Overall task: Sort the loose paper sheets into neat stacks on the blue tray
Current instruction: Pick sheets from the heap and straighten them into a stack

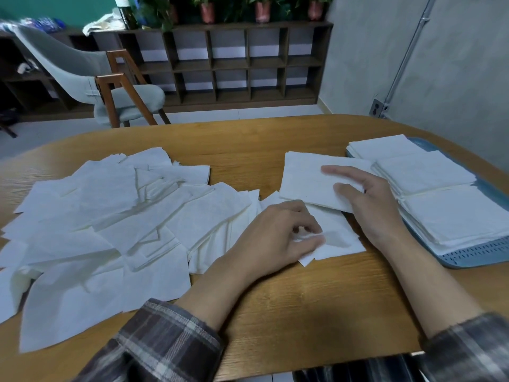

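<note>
1. Wooden table (316,307): lies under both hands and carries all the paper.
2. Cubby shelf (234,62): far beyond both hands, against the back wall, with potted plants (261,9) along its top.
3. Loose sheets (96,216): a wide, overlapping heap of white paper to the left of the left hand. Its nearest edge reaches just beside that wrist.
4. Chair (110,86): grey seat on a wooden frame, beyond the heap and well apart from both hands.
5. Blue tray (473,255): just to the right of the right hand, at the table's right edge.
6. Three stacks on the tray: far stack (385,147), middle stack (424,172) and near stack (457,216), set in a row that runs away from the person. The middle one is just beside the right hand's knuckles.
7. Flat sheet (308,183): a square on the table under the right hand, beyond the left hand. Its near edge overlaps the pinched sheet.
8. Pinched sheet (338,238): on the table between the two hands, crumpled slightly at the left fingertips.
9. Right hand (369,202): fingers straight and spread, resting on the flat sheet and gripping nothing.
10. Left hand (278,232): fingers curled, with thumb and fingertips pinching the pinched sheet.
11. Plaid sleeves (165,343): on both forearms.
</note>
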Action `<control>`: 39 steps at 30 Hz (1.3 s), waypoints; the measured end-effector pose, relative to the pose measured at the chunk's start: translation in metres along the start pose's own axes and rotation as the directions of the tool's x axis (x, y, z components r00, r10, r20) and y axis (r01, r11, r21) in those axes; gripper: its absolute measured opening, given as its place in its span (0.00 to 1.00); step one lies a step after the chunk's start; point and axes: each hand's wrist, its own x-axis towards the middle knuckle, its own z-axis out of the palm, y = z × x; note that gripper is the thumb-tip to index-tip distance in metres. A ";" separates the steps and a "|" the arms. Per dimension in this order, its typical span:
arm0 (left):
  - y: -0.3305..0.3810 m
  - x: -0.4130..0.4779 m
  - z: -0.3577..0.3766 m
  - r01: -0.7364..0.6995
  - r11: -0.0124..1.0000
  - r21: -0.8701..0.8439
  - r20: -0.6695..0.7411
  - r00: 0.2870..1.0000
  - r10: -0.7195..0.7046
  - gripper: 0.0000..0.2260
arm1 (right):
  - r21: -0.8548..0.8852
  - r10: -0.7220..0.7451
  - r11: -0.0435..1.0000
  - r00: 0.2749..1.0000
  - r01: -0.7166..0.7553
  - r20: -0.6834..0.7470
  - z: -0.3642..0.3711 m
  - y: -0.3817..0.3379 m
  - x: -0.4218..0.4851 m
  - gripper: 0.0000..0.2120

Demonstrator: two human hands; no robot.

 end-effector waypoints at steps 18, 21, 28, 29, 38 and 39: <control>0.001 0.006 -0.022 0.245 0.853 -0.461 -0.175 0.917 -0.358 0.06 | 0.411 0.105 0.905 0.994 -0.104 0.022 -0.003 -0.005 0.000 0.06; -0.001 0.007 -0.032 0.199 0.775 -0.600 -0.273 0.859 -0.433 0.09 | 0.426 0.148 0.890 0.987 -0.161 0.063 -0.003 -0.008 0.000 0.05; 0.001 0.005 -0.031 0.170 0.764 -0.622 -0.311 0.842 -0.440 0.19 | 0.405 0.089 0.890 0.951 -0.209 0.296 0.003 -0.012 -0.006 0.24; 0.001 0.005 -0.030 0.174 0.759 -0.628 -0.302 0.844 -0.444 0.19 | 0.407 0.077 0.891 0.950 -0.203 0.304 0.004 -0.012 -0.007 0.25; 0.002 0.005 -0.020 0.240 0.782 -0.576 -0.313 0.818 -0.482 0.17 | 0.381 0.061 0.908 0.956 -0.173 0.288 0.006 -0.011 -0.006 0.32; 0.001 0.005 -0.020 0.239 0.788 -0.567 -0.325 0.815 -0.481 0.18 | 0.375 0.061 0.911 0.957 -0.169 0.283 0.006 -0.011 -0.006 0.32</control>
